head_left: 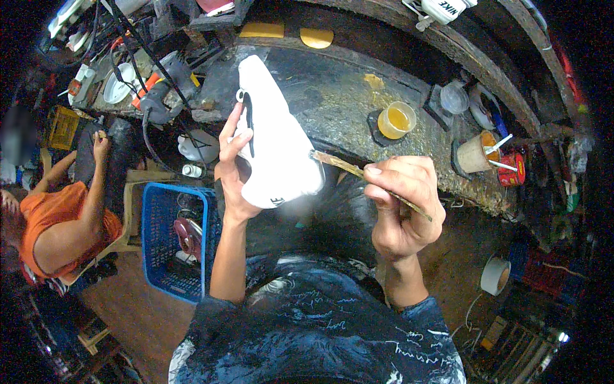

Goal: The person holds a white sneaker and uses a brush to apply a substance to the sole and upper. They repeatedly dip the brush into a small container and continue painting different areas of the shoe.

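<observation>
A white shoe upper (276,131) with a black curved stripe on its side is held up over the bench edge. My left hand (233,166) is closed around it from the left, fingers spread along the striped side. Between the thumb and fingers of my right hand (406,208) is a thin brush (345,165) with a stained handle. The brush tip meets the right edge of the shoe upper, or comes very close to it. A clear cup of amber liquid (397,120) stands on the bench beyond my right hand.
The dark workbench (339,77) is crusted along its near edge. Right of it stand a stained cup with white sticks (475,153) and a red can (511,169). A blue crate (173,240) is left of my arm. Another person in orange (70,221) sits at far left.
</observation>
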The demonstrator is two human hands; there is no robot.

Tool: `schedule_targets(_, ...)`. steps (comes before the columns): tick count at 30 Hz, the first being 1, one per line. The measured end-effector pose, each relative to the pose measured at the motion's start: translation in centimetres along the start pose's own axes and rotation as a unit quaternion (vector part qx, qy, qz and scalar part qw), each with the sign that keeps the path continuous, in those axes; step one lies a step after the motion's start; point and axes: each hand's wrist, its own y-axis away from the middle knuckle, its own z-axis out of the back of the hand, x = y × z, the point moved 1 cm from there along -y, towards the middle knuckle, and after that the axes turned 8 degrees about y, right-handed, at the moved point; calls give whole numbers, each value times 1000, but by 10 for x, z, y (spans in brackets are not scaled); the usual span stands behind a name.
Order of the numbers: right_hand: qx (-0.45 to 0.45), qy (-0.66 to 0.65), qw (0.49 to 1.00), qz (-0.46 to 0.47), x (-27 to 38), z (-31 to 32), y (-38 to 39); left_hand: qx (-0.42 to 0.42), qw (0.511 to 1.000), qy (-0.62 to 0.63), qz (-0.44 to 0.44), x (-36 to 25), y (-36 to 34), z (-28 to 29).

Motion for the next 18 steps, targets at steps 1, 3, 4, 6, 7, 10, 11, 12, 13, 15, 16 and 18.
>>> schedule_targets(1, 0, -3, 1000, -1, -1, 0, 0, 2, 1000, 0, -2, 0, 0, 0)
schedule_targets(3, -4, -8, 1000, -6, -2, -1, 0, 7, 1000, 2, -6, 0, 0, 1)
schedule_targets(4, -6, -11, 1000, -9, -2, -2, 0, 9, 1000, 3, -8, 0, 0, 1)
schedule_targets(6, -5, -11, 1000, -11, -3, -2, 0, 12, 1000, 5, -9, 0, 1, 0)
schedule_targets(7, -5, -12, 1000, -13, -3, -2, 0, 14, 1000, 6, -7, -1, 1, 0)
schedule_targets(10, -9, -15, 1000, -24, -3, -4, 0, 19, 1000, 10, -2, -2, 2, 1)
schedule_targets(11, -13, -21, 999, -25, -4, -5, 0, 21, 1000, 12, 0, -2, 2, 1)
schedule_targets(12, -15, -26, 999, -29, -5, -7, 0, 24, 1000, 6, 4, -2, 2, 2)
schedule_targets(13, -20, -35, 999, -25, -8, -9, 0, 27, 1000, 0, 8, -3, 1, 2)
schedule_targets(15, -25, -16, 998, -57, -17, -17, 0, 14, 999, 29, 34, -5, 4, 2)
schedule_targets(16, -30, -9, 997, -72, -21, -20, 1, -3, 996, 63, 55, -7, 8, 1)
schedule_targets(18, -92, -127, 967, -201, -25, -27, 8, -38, 987, 129, 90, -11, 18, 0)
